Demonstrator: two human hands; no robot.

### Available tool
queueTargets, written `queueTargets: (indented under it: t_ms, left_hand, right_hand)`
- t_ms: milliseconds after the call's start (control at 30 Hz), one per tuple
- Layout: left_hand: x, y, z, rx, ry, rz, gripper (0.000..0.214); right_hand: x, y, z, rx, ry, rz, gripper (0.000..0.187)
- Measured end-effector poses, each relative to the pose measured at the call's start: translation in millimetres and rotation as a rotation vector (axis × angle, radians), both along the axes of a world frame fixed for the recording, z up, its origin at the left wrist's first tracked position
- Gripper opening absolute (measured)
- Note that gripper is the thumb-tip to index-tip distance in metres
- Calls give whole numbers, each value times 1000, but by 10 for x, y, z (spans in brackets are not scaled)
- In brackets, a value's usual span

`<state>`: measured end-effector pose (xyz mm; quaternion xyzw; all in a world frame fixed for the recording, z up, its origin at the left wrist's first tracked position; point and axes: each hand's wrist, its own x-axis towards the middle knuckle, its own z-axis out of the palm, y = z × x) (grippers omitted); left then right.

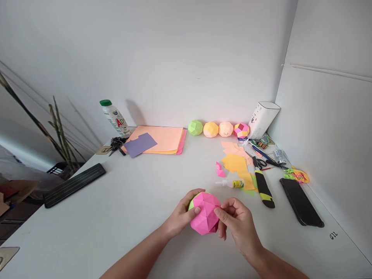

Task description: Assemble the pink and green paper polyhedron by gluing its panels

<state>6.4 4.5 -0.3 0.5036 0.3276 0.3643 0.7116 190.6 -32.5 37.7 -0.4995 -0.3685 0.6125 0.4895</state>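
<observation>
A faceted paper ball (205, 214), pink toward me with light green at its upper left, is held above the table. My left hand (183, 214) wraps round its left side, the thumb lying on the pink face. At its right edge, my right hand (236, 221) has thumb and forefinger pinched on the pink paper. Whatever lies between those fingertips is too small to make out. Just beyond the ball lies a glue bottle (236, 183) with a white nozzle. Small folded pink paper pieces (220, 169) are behind the glue.
Several finished paper balls (210, 129) line the back wall. Paper scraps (236, 162), a utility knife (264, 188), scissors (259, 162) and a phone (301, 202) lie right. Left are coloured sheets (157, 137), a white bottle (116, 118) and a black bar (75, 185).
</observation>
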Motion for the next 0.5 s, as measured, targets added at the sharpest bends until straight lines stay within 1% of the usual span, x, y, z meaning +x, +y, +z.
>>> queueTargets:
  t_ms: [67,167,333,400,500]
  left_hand:
    - [5,-14,26,41,32,-5,58]
    - [17,-35,40,193,102,10,57]
    - [38,-37,-16,430,188,57,52]
    - [42,-35,-35,489,208,68,51]
    - [41,-35,-42,520,221,74,50]
  right_hand:
    - [-10,-6,10,1,-21,2,40]
    - [-26,-15,27,4,-63,15,42]
    - [-32,-22,40,33,-159,17,41]
    - [-30,-20,40,47,-186,13,41]
    - [-33,-15,32,58,-195,3,41]
